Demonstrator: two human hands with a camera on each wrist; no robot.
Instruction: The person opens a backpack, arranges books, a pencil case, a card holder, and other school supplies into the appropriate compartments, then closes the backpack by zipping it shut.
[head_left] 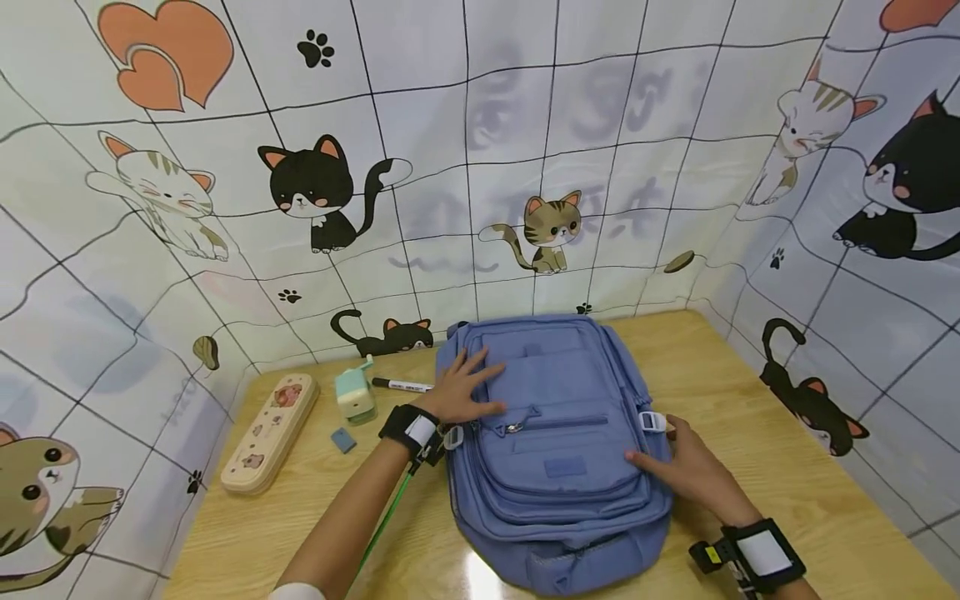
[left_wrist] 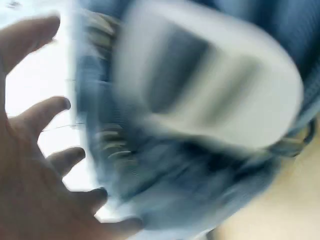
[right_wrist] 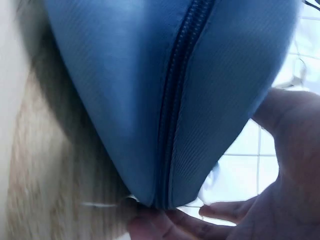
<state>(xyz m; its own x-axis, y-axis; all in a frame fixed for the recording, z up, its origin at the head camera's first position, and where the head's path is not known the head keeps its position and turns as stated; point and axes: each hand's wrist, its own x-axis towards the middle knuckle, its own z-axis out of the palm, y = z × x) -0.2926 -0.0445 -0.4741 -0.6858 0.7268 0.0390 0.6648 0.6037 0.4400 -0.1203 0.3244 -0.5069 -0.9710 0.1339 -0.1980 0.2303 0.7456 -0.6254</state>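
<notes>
A blue backpack (head_left: 555,375) lies on its back on the table, its zipped front pockets facing up. My left hand (head_left: 459,389) rests on its upper left front with the fingers spread. In the left wrist view, the spread fingers of that hand (left_wrist: 45,165) show beside a blurred white buckle (left_wrist: 260,100) and blue fabric. My right hand (head_left: 693,467) grips the bag's right side near another white buckle (head_left: 652,422), thumb on the front. The right wrist view shows that hand (right_wrist: 295,165) around the side, next to a zipper (right_wrist: 172,100); some fingertips are partly hidden.
Left of the bag on the wooden table (head_left: 750,400) are a cream pencil case (head_left: 270,433), a mint green pencil sharpener (head_left: 355,396), a small blue eraser (head_left: 342,440) and a black-and-white marker (head_left: 402,385). A cat-printed curtain (head_left: 420,167) encloses the table's back and sides.
</notes>
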